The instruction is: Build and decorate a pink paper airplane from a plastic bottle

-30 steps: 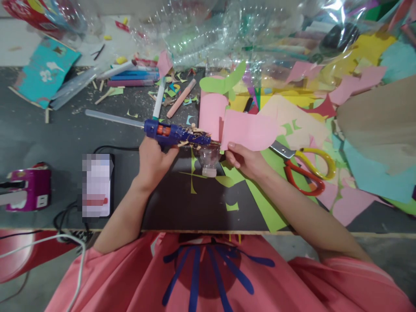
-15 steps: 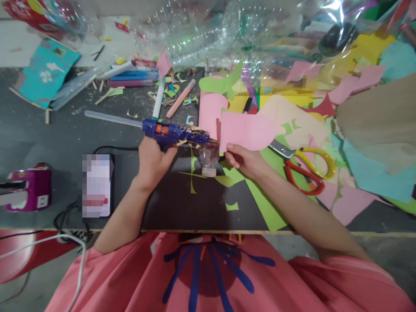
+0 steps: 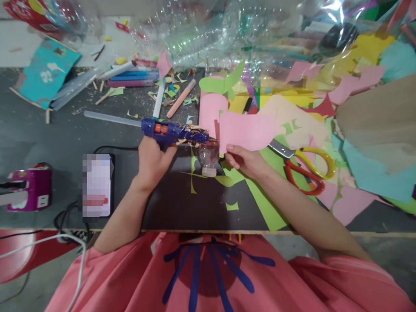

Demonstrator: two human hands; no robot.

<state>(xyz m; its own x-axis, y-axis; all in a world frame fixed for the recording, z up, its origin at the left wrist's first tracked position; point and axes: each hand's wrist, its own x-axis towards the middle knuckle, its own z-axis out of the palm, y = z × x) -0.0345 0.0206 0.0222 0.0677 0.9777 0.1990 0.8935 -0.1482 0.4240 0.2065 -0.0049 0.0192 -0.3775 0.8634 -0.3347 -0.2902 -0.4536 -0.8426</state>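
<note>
My left hand (image 3: pixel 154 160) is wrapped round the handle of a blue hot glue gun (image 3: pixel 175 132), with a long clear glue stick (image 3: pixel 112 118) poking from its back end. The nozzle points right, at the left edge of a pink paper cutout (image 3: pixel 248 132). Thumb and fingers of my right hand (image 3: pixel 242 159) pinch that cutout by its lower edge. Bits of green paper show at the cutout's left corners. Behind the nozzle lies a clear plastic bottle (image 3: pixel 208 158), its cap toward me, wrapped in pink paper with a green leaf-shaped piece (image 3: pixel 216 85) at its far end.
Scissors (image 3: pixel 305 169) with yellow and red handles lie right of my right hand on paper scraps. A phone (image 3: pixel 97 186) and a purple box (image 3: pixel 30 188) sit at left. Markers (image 3: pixel 133 78), clear plastic bottles (image 3: pixel 195 39) and a teal card (image 3: pixel 47 73) are farther back.
The glue gun and the pink cutout have shifted very slightly left. Both hands keep their grips, and everything else looks the same.
</note>
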